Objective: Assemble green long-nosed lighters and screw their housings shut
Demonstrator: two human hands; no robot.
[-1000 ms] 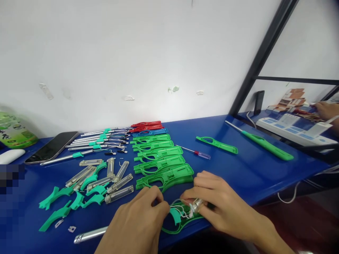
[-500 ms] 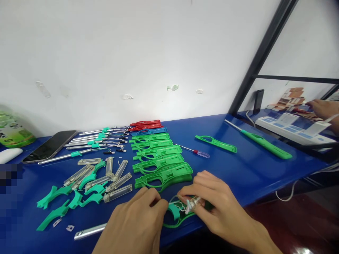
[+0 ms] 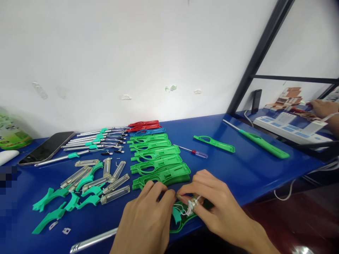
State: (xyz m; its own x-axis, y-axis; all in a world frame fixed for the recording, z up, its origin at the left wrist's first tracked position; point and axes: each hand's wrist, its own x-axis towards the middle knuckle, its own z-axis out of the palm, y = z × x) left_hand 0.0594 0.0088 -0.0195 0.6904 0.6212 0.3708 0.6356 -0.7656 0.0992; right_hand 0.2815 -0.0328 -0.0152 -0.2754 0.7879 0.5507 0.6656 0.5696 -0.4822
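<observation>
Near the front edge, my right hand (image 3: 219,206) is closed around a clear lighter fuel tank (image 3: 195,203) with a metal valve end, over a green lighter shell half (image 3: 178,230). My left hand (image 3: 149,215) is closed too, its fingertips pinched beside the right index fingertip; what they hold is hidden. Between the hands, white wires (image 3: 182,209) and a teal trigger (image 3: 177,215) show in the shell. A silver lighter tube (image 3: 94,240) sticks out left from under my left hand. Just beyond lie several green shell halves (image 3: 161,174) in a row.
Leftward lie loose teal triggers (image 3: 50,216), clear fuel tanks (image 3: 116,194) and silver tubes with wires (image 3: 62,159). A screwdriver (image 3: 194,152), a green shell half (image 3: 215,144) and a whole green lighter (image 3: 262,141) lie to the right. Another person's hand (image 3: 321,107) is beyond the black frame (image 3: 251,67).
My left hand has moved right, and its fingertips now meet my right fingertips above the wires. The right hand keeps its hold on the fuel tank. The view has shifted slightly.
</observation>
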